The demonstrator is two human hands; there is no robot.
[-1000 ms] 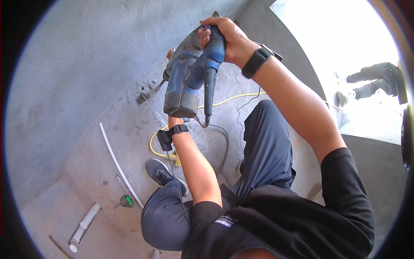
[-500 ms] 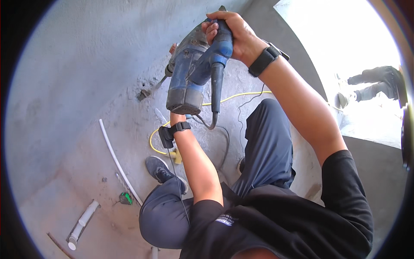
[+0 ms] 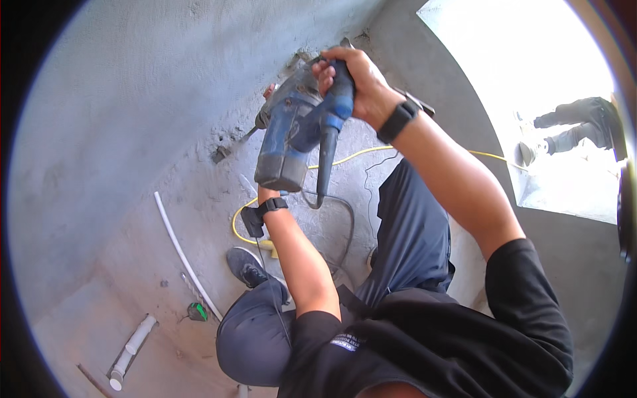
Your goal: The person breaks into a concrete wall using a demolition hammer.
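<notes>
A blue and grey rotary hammer [image 3: 282, 136] is tilted toward the foot of the wall, its bit [image 3: 249, 134] pointing at a rough hole [image 3: 221, 154] there. My right hand [image 3: 355, 76] is closed around the tool's rear handle, from which the power cord hangs. My left hand [image 3: 267, 193] reaches under the tool body, which hides most of it. Skin-coloured fingertips show past the tool's far side, so this hand appears to be gripping the tool from beneath. Dust blurs the wall beside the bit.
On the floor to the left lie a white pipe [image 3: 174, 239], a drill bit [image 3: 191, 285] and a green-and-black tape measure [image 3: 197, 312]. A short white pipe [image 3: 136, 341] sits in a floor slot. A yellow cable [image 3: 358, 154] crosses behind the tool. Another person's legs [image 3: 580, 123] show at the bright opening.
The rotary hammer's rear end has dropped slightly toward me, with my right hand a little lower and further left. The view has shifted slightly; chipped wall base now shows beyond the tool.
</notes>
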